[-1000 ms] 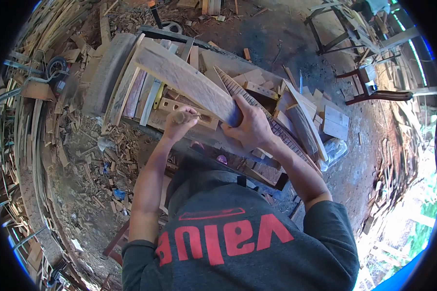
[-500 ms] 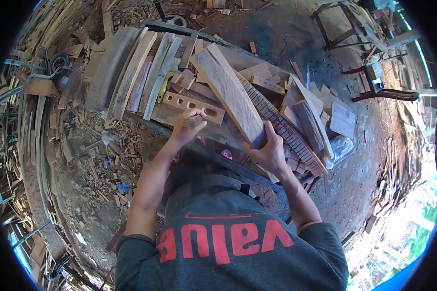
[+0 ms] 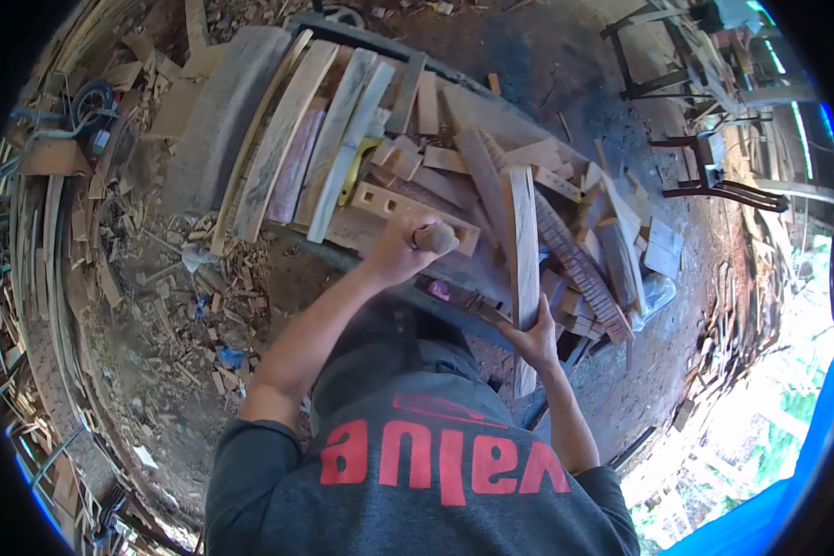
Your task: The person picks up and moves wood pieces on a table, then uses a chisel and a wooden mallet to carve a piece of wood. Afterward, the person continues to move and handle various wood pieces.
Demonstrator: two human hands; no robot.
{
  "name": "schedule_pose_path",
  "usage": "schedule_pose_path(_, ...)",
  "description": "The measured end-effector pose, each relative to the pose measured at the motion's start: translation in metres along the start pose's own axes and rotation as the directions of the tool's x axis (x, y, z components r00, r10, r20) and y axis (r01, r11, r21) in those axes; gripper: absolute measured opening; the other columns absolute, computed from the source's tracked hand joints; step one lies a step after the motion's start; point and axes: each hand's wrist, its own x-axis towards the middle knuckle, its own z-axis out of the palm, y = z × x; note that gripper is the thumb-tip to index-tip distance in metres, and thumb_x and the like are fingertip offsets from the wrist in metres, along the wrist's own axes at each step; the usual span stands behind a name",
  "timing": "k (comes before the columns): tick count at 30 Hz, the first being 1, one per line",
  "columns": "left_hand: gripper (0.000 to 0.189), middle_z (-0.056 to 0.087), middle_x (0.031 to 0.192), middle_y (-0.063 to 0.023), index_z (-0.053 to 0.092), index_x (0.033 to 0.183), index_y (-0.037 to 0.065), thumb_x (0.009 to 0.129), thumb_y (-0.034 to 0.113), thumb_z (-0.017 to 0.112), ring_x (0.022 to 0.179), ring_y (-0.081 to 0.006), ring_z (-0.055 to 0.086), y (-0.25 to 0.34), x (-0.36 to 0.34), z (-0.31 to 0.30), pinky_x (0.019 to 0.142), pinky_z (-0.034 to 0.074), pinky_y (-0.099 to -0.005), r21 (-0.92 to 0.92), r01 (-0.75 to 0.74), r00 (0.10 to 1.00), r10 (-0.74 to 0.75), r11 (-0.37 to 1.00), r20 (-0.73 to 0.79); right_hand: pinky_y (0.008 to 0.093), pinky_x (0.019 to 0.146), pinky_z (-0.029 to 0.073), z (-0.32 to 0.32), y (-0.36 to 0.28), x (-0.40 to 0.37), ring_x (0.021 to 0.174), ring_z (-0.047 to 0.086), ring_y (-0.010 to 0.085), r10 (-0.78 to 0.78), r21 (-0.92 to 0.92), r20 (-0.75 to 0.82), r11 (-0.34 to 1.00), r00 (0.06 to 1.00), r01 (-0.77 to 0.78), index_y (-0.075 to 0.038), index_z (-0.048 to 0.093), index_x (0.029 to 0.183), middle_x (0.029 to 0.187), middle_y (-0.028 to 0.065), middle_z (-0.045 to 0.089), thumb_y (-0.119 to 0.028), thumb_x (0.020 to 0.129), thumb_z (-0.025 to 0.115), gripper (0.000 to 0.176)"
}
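My left hand (image 3: 400, 252) is closed around a tool's round wooden handle (image 3: 436, 238), its blunt end turned up toward me and its lower part hidden. Just beyond that hand, a wooden block with square holes (image 3: 380, 202) lies on the bench. In my right hand (image 3: 535, 341) is a wooden plank (image 3: 522, 246), gripped near its close end. The plank is tipped so that a narrow face shows, with its far end above the wood pile.
Several long boards (image 3: 292, 139) lie across the bench's left part, beside a yellow tool (image 3: 355, 171). On the right are a ridged wooden strip (image 3: 574, 250), offcuts and a plastic bag (image 3: 656, 295). A dark wooden chair part (image 3: 709, 171) stands farther right. Scraps litter the floor.
The plank has turned from its broad face to a narrow one and swung more upright in view. My left hand has moved right along the holed block, and the handle's end now faces me.
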Motion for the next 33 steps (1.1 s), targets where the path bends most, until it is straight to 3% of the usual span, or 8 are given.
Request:
schedule_pose_path(4,0.026,0.064,0.077,-0.0142,0.064,0.086,0.001,0.08,0.025,0.073,0.071,-0.0271,0.063,-0.011,-0.039,-0.069,0.066,0.048,-0.0371,0.217,0.179,0.961,-0.218,0.96,0.17,0.0377,0.071,0.051,0.041,0.054,-0.039,0.079,0.065,0.0302,0.215,-0.163,0.085,0.966,0.973,-0.199,-0.002,0.05,0.104,0.083,0.0219,0.063,-0.02,0.062,0.077,0.053)
schedule_pose_path(8,0.038,0.069,0.087,-0.021,0.068,0.096,0.002,0.074,0.033,0.075,0.086,-0.0359,0.067,-0.104,-0.132,-0.108,0.077,0.052,-0.0411,0.581,0.42,0.71,-0.651,0.697,0.269,0.0461,0.07,0.052,0.08,0.083,-0.087,0.08,0.064,0.0433,0.377,-0.331,0.167,0.892,0.911,-0.308,-0.004,0.05,0.104,0.083,0.0247,0.064,-0.02,0.059,0.077,0.055)
schedule_pose_path(11,0.039,0.068,0.097,-0.0218,0.069,0.103,0.004,0.073,0.028,0.074,0.093,-0.0368,0.066,-0.135,-0.161,-0.11,0.085,0.052,-0.0422,0.538,0.587,0.615,-0.766,0.605,0.189,0.0496,0.071,0.051,0.109,0.087,-0.106,0.079,0.064,0.045,0.363,-0.378,0.156,0.881,0.919,-0.284,-0.005,0.05,0.107,0.083,0.0256,0.064,-0.022,0.058,0.077,0.058)
schedule_pose_path(18,0.032,0.07,0.088,-0.0188,0.069,0.097,0.004,0.072,0.024,0.075,0.087,-0.0321,0.068,-0.186,-0.159,-0.1,0.078,0.052,-0.0406,0.652,0.555,0.507,-0.831,0.517,0.227,0.0496,0.079,0.05,0.129,0.085,-0.097,0.09,0.063,0.0453,0.498,-0.372,0.165,0.831,0.852,-0.414,-0.003,0.052,0.109,0.092,0.0279,0.065,-0.024,0.057,0.076,0.062)
schedule_pose_path(23,0.029,0.069,0.083,-0.0187,0.068,0.089,0.001,0.071,0.021,0.076,0.077,-0.0329,0.067,-0.14,-0.156,-0.14,0.072,0.051,-0.0391,0.386,0.598,0.481,-0.7,0.703,0.528,0.0413,0.075,0.051,0.092,0.072,-0.114,0.082,0.065,0.0312,0.53,-0.225,0.306,0.848,0.791,-0.48,0.001,0.057,0.105,0.085,0.0195,0.065,-0.019,0.057,0.075,0.056)
schedule_pose_path(25,0.027,0.068,0.078,-0.018,0.067,0.089,0.001,0.072,0.02,0.076,0.074,-0.0309,0.067,-0.12,-0.167,-0.149,0.07,0.051,-0.0384,0.4,0.543,0.521,-0.67,0.738,0.529,0.0323,0.076,0.049,0.074,0.062,-0.123,0.084,0.06,0.0164,0.543,-0.034,0.453,0.803,0.707,-0.595,0.003,0.059,0.106,0.087,0.0086,0.064,-0.014,0.058,0.075,0.054)
schedule_pose_path(28,0.028,0.068,0.078,-0.0176,0.067,0.09,0.002,0.072,0.021,0.076,0.074,-0.0305,0.067,-0.102,-0.168,-0.156,0.069,0.05,-0.039,0.532,0.552,0.342,-0.756,0.642,0.558,0.0313,0.083,0.047,0.087,0.049,-0.137,0.092,0.059,0.0169,0.516,0.105,0.544,0.74,0.662,-0.664,0.004,0.057,0.113,0.097,0.0096,0.065,-0.013,0.059,0.075,0.06)
schedule_pose_path(33,0.031,0.068,0.078,-0.017,0.067,0.096,0.004,0.073,0.022,0.077,0.074,-0.0304,0.067,-0.109,-0.17,-0.142,0.069,0.05,-0.0394,0.572,0.597,0.36,-0.825,0.562,0.435,0.0311,0.087,0.045,0.11,0.071,-0.122,0.097,0.058,0.0179,0.429,0.101,0.557,0.815,0.711,-0.571,0.004,0.052,0.12,0.103,0.0121,0.064,-0.013,0.057,0.076,0.069)
